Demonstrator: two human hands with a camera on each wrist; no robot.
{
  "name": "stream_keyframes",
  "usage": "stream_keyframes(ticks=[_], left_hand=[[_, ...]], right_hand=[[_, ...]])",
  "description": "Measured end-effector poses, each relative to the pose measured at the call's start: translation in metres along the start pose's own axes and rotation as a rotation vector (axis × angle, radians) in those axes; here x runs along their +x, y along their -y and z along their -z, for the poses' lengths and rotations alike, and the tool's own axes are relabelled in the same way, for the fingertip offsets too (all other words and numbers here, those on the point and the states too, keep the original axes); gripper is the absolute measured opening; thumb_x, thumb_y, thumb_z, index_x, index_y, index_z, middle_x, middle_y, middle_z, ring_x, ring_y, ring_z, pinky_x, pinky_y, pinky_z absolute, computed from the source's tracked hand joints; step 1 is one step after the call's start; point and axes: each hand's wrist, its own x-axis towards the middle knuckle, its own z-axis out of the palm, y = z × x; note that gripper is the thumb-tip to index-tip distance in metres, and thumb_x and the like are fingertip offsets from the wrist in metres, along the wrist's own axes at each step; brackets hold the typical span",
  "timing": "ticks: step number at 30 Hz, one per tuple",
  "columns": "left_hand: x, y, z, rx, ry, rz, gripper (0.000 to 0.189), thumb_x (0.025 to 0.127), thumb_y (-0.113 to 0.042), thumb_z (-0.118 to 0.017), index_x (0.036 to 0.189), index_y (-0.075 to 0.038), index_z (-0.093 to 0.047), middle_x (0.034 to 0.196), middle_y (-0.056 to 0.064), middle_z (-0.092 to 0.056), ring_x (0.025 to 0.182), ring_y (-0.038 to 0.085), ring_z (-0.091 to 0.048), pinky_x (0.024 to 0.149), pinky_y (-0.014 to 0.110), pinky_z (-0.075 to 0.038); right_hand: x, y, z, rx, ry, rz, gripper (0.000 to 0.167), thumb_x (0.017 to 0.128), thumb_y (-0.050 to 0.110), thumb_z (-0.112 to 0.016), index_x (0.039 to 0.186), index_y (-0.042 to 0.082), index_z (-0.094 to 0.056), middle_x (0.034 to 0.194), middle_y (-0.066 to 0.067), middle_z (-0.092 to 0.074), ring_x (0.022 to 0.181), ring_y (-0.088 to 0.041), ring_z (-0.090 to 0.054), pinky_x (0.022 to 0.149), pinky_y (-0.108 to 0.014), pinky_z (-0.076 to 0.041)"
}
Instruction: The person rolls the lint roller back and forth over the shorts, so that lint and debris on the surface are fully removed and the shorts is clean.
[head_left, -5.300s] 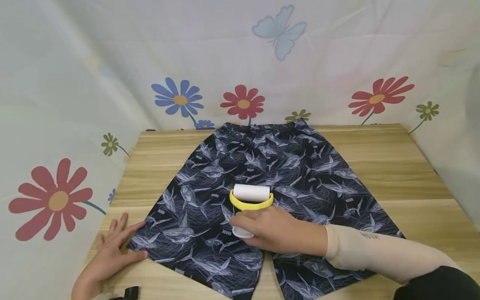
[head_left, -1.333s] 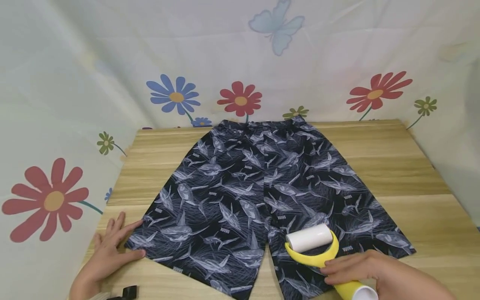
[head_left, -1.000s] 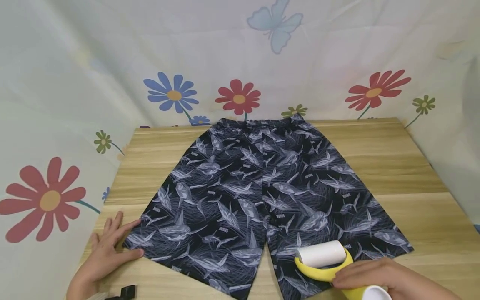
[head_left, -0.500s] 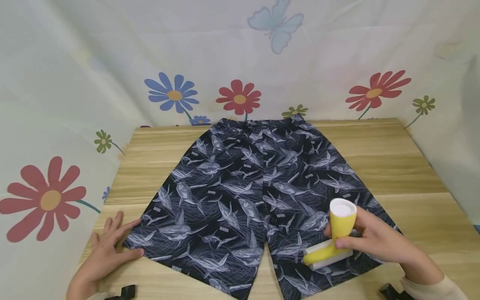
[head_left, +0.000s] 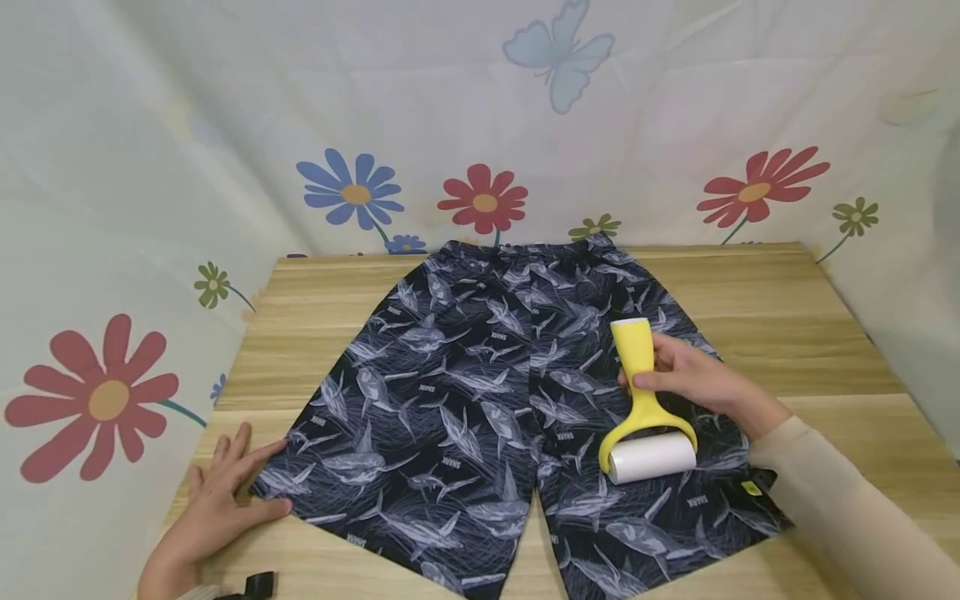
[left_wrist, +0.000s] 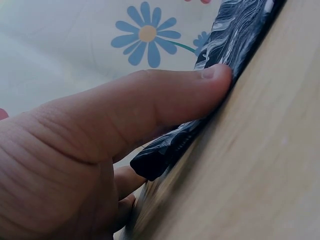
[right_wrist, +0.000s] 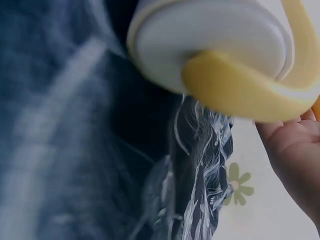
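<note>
Dark shark-print shorts (head_left: 480,392) lie spread flat on a wooden table (head_left: 817,333), waistband toward the far wall. My right hand (head_left: 686,375) grips the yellow handle of a lint roller (head_left: 641,408); its white roll (head_left: 651,458) rests on the right leg of the shorts (right_wrist: 100,150), handle pointing away from me. The roll (right_wrist: 210,40) fills the top of the right wrist view. My left hand (head_left: 221,492) lies flat on the table with straight fingers, and its thumb (left_wrist: 175,95) presses the hem corner of the left leg (left_wrist: 170,150).
A floral curtain (head_left: 480,125) closes off the back and both sides of the table. A small black object (head_left: 258,583) sits at the near left edge. Bare wood shows to the right and left of the shorts.
My right hand turned the roller round so its handle points away, and carried it from the hem of the right leg up onto the leg's middle. The left hand stayed put.
</note>
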Motion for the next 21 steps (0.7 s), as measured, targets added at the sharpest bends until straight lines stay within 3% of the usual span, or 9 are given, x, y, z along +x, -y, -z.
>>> stream_keyframes(ticks=[7,12,18,21], left_hand=[[0.0,0.0,-0.001,-0.011,0.004,0.0,0.086,0.081,-0.023,-0.092,0.156,-0.014,-0.051,0.171,0.034,0.0,0.153,0.058,0.017,0.108,0.074,0.031],[0.0,0.001,-0.001,-0.019,0.011,0.008,0.086,0.082,-0.025,-0.092,0.157,-0.014,-0.05,0.172,0.033,0.002,0.154,0.057,0.019,0.108,0.073,0.032],[0.001,0.001,-0.001,-0.023,0.01,0.009,0.086,0.083,-0.027,-0.091,0.158,-0.015,-0.049,0.172,0.032,0.002,0.154,0.055,0.02,0.107,0.072,0.032],[0.002,0.0,-0.002,-0.022,0.01,0.006,0.086,0.083,-0.028,-0.091,0.157,-0.015,-0.05,0.172,0.032,0.002,0.154,0.056,0.02,0.107,0.073,0.032]], right_hand=[[0.034,0.009,0.015,0.033,0.018,-0.043,0.061,0.104,0.002,-0.062,0.15,-0.014,-0.027,0.118,-0.029,-0.065,0.102,-0.027,-0.069,0.087,-0.034,-0.06],[0.062,0.02,0.025,0.035,-0.006,-0.015,0.06,0.105,0.001,-0.062,0.153,-0.008,-0.028,0.121,-0.023,-0.067,0.111,-0.032,-0.067,0.091,-0.034,-0.059],[0.093,0.032,0.041,-0.028,-0.06,-0.021,0.047,0.104,0.001,-0.063,0.144,-0.002,-0.037,0.109,-0.008,-0.069,0.093,-0.021,-0.067,0.074,-0.035,-0.057],[0.105,0.035,0.05,-0.05,-0.088,-0.045,0.046,0.104,0.001,-0.063,0.143,-0.001,-0.038,0.107,-0.008,-0.068,0.09,-0.019,-0.066,0.073,-0.035,-0.057]])
